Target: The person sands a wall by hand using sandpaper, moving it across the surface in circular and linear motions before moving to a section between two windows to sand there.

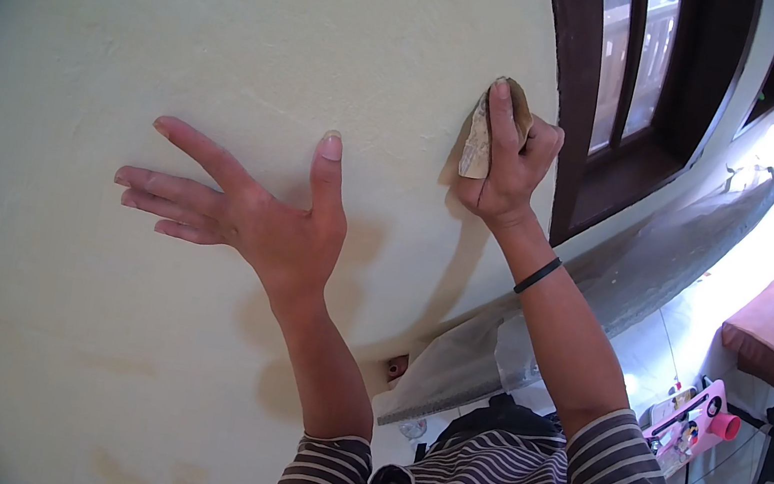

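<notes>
Cream wall (84,42), at L | L hand (249,215), spread wide, before wall; contact can't tell | folded tan sheet (476,147), at or just off wall, nr. window frame | R hand (517,166), pinching sheet, thumb on top | blk wristband (537,276), R arm | dk. window frame (570,109), beside R hand

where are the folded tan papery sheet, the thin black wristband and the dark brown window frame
folded tan papery sheet (476,150): head view, on its pale outer face
thin black wristband (538,275): head view, on the middle of its visible band
dark brown window frame (576,115): head view, on its left-hand strip
</notes>
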The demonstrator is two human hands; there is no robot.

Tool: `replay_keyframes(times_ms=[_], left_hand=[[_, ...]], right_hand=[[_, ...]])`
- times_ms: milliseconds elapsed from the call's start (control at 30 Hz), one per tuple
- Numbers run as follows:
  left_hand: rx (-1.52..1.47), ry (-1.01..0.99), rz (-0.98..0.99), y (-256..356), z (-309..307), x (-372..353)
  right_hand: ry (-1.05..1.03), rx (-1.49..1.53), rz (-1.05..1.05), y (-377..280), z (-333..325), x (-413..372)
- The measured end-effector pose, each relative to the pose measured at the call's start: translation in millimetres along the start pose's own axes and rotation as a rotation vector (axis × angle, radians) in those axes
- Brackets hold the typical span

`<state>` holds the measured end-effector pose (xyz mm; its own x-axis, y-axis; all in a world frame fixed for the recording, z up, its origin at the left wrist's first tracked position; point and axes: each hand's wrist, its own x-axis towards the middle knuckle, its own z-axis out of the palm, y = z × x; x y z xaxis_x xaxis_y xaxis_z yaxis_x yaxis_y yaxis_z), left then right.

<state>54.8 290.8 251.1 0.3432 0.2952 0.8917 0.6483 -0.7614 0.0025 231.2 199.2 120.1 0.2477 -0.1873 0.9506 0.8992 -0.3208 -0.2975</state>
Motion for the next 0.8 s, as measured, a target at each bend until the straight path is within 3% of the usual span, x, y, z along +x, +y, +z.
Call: replay_keyframes(times_ms=[800], left_hand=[[-0.001,-0.007,-0.068,5.2,2.7,0.6]], right_hand=[[-0.008,0.001,-0.007,-0.4,-0.5,-0.3]])
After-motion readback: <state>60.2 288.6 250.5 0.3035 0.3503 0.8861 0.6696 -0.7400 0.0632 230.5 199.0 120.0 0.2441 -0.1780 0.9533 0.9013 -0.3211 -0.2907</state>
